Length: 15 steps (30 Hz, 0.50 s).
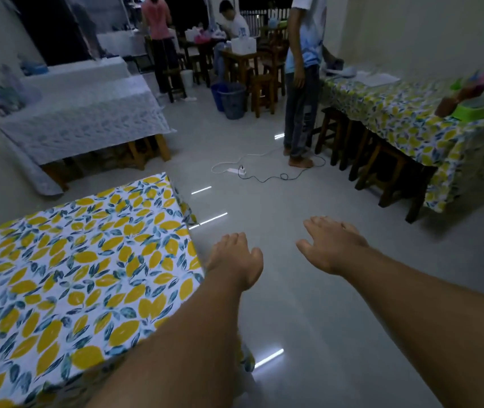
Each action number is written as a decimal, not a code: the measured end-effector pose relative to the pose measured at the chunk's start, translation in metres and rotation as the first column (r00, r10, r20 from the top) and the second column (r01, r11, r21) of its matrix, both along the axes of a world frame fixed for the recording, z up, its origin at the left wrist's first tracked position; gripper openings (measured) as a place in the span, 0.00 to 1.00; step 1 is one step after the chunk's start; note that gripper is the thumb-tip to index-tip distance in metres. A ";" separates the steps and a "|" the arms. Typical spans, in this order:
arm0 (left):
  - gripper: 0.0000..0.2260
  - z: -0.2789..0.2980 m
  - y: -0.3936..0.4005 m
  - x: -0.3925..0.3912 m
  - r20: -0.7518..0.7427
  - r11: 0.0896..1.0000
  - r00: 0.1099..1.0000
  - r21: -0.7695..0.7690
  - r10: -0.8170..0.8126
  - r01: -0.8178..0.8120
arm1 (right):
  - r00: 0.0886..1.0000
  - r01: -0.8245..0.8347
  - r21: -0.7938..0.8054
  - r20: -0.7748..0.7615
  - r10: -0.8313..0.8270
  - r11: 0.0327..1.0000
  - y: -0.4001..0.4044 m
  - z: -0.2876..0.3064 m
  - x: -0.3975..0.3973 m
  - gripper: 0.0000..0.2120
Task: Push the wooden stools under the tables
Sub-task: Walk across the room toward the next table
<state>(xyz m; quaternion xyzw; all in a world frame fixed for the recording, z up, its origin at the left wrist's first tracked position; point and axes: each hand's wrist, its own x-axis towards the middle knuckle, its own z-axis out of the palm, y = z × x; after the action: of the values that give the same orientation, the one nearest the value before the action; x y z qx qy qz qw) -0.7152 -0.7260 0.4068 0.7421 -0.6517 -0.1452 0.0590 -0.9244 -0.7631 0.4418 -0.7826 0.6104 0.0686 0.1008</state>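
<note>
Both grips hang spread and empty over the floor: left hand point(236, 257) beside the lemon-print tabletop point(67, 275) at eight o'clock, right hand point(333, 245) apart; wooden stools point(382, 169) sit tucked beneath the two o'clock tabletop point(396, 119)

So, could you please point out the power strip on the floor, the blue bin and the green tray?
power strip point(238, 171): head view, on its white body.
blue bin point(234, 102): head view, on its front wall.
green tray point(479, 109): head view, on its near rim.
</note>
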 end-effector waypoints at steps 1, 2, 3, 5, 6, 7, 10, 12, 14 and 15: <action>0.23 0.003 -0.018 -0.007 -0.010 1.000 1.000 0.005 0.013 -0.013 | 1.000 -0.011 0.004 -0.007 0.011 1.000 -0.021 0.002 -0.006 0.32; 0.24 0.006 -0.036 -0.013 -0.026 0.999 0.999 0.014 0.032 -0.032 | 1.000 -0.019 0.014 -0.012 0.019 1.000 -0.042 0.003 -0.010 0.32; 0.24 0.008 -0.056 -0.016 -0.045 0.999 0.998 0.014 0.051 -0.051 | 0.999 -0.030 0.023 -0.014 0.031 0.999 -0.064 0.004 -0.013 0.33; 0.25 0.011 -0.094 -0.019 -0.063 0.998 0.996 0.004 0.064 -0.064 | 0.998 -0.061 0.022 -0.009 0.062 0.998 -0.109 0.002 -0.011 0.33; 0.26 0.010 -0.115 -0.019 -0.068 0.997 0.995 0.010 0.071 -0.070 | 0.997 -0.079 0.017 -0.005 0.079 0.997 -0.132 0.000 -0.008 0.33; 0.26 0.009 -0.136 -0.018 -0.066 0.997 0.994 0.020 0.082 -0.081 | 0.995 -0.097 0.014 0.003 0.097 0.995 -0.157 -0.002 -0.003 0.33; 0.26 -0.001 -0.206 -0.006 -0.057 0.993 0.992 0.025 0.113 -0.112 | 0.990 -0.142 0.010 0.002 0.142 0.990 -0.231 -0.012 0.017 0.32; 0.25 -0.010 -0.258 0.009 -0.071 0.992 0.989 0.007 0.129 -0.129 | 0.988 -0.152 0.007 0.002 0.152 0.988 -0.284 -0.020 0.033 0.32; 0.26 -0.016 -0.310 0.028 -0.085 0.988 0.985 0.005 0.153 -0.153 | 0.988 -0.157 0.015 0.005 0.157 0.987 -0.337 -0.026 0.054 0.32; 0.27 -0.017 -0.334 0.038 -0.092 0.985 0.980 0.015 0.174 -0.174 | 0.986 -0.167 0.025 0.005 0.166 0.986 -0.362 -0.027 0.066 0.32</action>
<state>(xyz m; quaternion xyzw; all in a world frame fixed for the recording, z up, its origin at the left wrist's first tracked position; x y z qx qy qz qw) -0.6771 -1.0597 0.3899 0.7889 -0.5803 -0.1761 0.0991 -0.8585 -1.1252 0.4150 -0.8297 0.5419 0.0832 0.1054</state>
